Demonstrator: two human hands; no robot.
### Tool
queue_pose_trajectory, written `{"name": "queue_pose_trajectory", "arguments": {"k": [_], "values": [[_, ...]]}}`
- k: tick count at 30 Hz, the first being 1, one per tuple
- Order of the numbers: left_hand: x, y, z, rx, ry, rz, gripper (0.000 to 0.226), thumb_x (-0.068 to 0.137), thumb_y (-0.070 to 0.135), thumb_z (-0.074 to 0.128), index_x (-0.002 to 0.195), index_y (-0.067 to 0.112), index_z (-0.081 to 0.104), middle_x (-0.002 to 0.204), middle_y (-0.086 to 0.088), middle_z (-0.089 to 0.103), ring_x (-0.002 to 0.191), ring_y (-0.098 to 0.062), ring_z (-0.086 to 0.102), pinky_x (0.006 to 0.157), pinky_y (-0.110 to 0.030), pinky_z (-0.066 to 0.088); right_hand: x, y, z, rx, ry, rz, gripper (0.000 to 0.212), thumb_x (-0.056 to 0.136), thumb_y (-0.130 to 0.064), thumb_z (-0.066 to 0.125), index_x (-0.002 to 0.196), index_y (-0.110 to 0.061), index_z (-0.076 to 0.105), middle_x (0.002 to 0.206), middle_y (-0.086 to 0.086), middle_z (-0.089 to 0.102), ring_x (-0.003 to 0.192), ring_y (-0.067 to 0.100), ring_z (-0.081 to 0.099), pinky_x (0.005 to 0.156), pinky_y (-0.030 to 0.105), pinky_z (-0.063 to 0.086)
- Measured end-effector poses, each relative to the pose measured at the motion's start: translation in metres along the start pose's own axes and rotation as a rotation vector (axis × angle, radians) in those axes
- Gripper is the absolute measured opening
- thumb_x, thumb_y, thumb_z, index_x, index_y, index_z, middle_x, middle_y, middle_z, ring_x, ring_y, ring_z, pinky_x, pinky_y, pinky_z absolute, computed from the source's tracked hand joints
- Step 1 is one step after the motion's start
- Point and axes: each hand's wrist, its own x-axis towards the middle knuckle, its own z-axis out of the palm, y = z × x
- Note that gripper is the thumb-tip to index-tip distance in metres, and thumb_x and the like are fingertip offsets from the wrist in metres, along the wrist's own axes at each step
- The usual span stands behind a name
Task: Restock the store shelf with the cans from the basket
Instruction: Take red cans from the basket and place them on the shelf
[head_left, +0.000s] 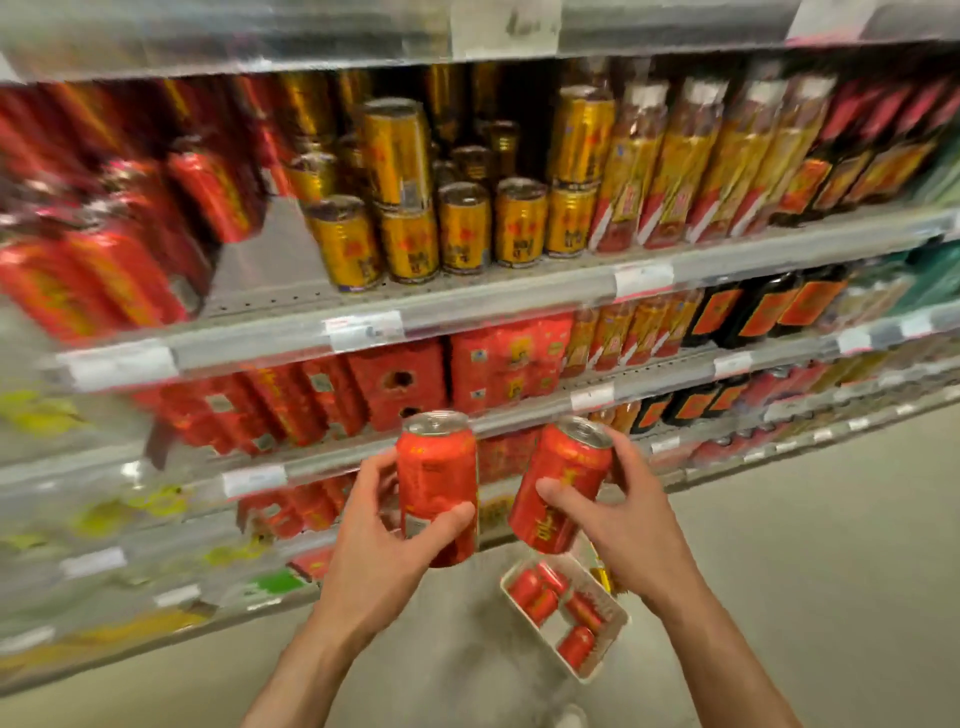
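Note:
My left hand (379, 535) grips a red can (437, 467), held upright in front of the lower shelves. My right hand (623, 514) grips a second red can (563, 478), tilted with its top leaning right. Both cans have silver tops. Below my hands a white basket (613, 631) rests on the floor with several red cans (540, 597) lying in it. The store shelf (467, 304) above holds red cans (114, 270) at the left, with a bare gap (260, 270) beside them.
Gold cans (410, 244), some stacked two high, fill the shelf's middle, with gold-and-red bottles (675, 171) to their right. Red boxed packs (467, 369) sit one shelf lower. The grey floor (831, 545) spreads to the right. The view is blurred.

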Motion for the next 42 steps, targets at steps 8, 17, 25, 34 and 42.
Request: {"name": "queue_pose_trajectory", "arguments": {"k": [8, 17, 25, 34, 42], "values": [[0.01, 0.025, -0.124, -0.008, 0.139, 0.114, 0.072, 0.053, 0.053, 0.084, 0.117, 0.033, 0.057, 0.111, 0.009, 0.07, 0.09, 0.0, 0.07, 0.081, -0.028, 0.053, -0.01, -0.083, 0.09, 0.009, -0.032, -0.141, 0.072, 0.072, -0.037, 0.089, 0.135, -0.037, 0.055, 0.121, -0.009, 0.07, 0.099, -0.002, 0.068, 0.09, 0.027, 0.056], [0.045, 0.049, -0.21, -0.011, 0.213, 0.153, 0.066, 0.068, 0.023, 0.092, 0.122, 0.029, 0.055, 0.116, 0.007, 0.07, 0.103, -0.004, 0.069, 0.093, -0.028, 0.054, 0.019, -0.154, 0.162, -0.015, -0.149, -0.291, 0.065, 0.078, -0.033, 0.087, 0.135, -0.039, 0.055, 0.118, -0.015, 0.07, 0.102, -0.006, 0.066, 0.087, 0.025, 0.056], [0.093, 0.067, -0.239, 0.155, 0.39, 0.16, 0.067, 0.057, 0.051, 0.087, 0.115, 0.04, 0.056, 0.11, 0.024, 0.069, 0.105, 0.004, 0.064, 0.091, -0.018, 0.047, 0.093, -0.192, 0.204, -0.079, -0.249, -0.443, 0.067, 0.076, -0.033, 0.088, 0.133, -0.036, 0.053, 0.119, -0.02, 0.066, 0.104, -0.011, 0.061, 0.082, 0.012, 0.05], [0.13, 0.073, -0.245, 0.231, 0.424, 0.181, 0.063, 0.068, 0.021, 0.093, 0.119, 0.025, 0.057, 0.102, 0.027, 0.067, 0.098, 0.016, 0.06, 0.08, 0.001, 0.04, 0.167, -0.199, 0.264, -0.157, -0.286, -0.448, 0.076, 0.073, -0.035, 0.087, 0.137, -0.037, 0.046, 0.117, -0.01, 0.068, 0.104, 0.005, 0.067, 0.091, 0.027, 0.056], [0.141, 0.072, -0.254, 0.243, 0.422, 0.19, 0.064, 0.067, 0.031, 0.092, 0.118, 0.032, 0.053, 0.108, 0.021, 0.067, 0.101, 0.009, 0.062, 0.081, -0.003, 0.043, 0.209, -0.201, 0.305, -0.188, -0.251, -0.441, 0.083, 0.074, -0.023, 0.089, 0.146, -0.029, 0.048, 0.132, -0.002, 0.048, 0.121, 0.019, 0.055, 0.104, 0.037, 0.05]]}}
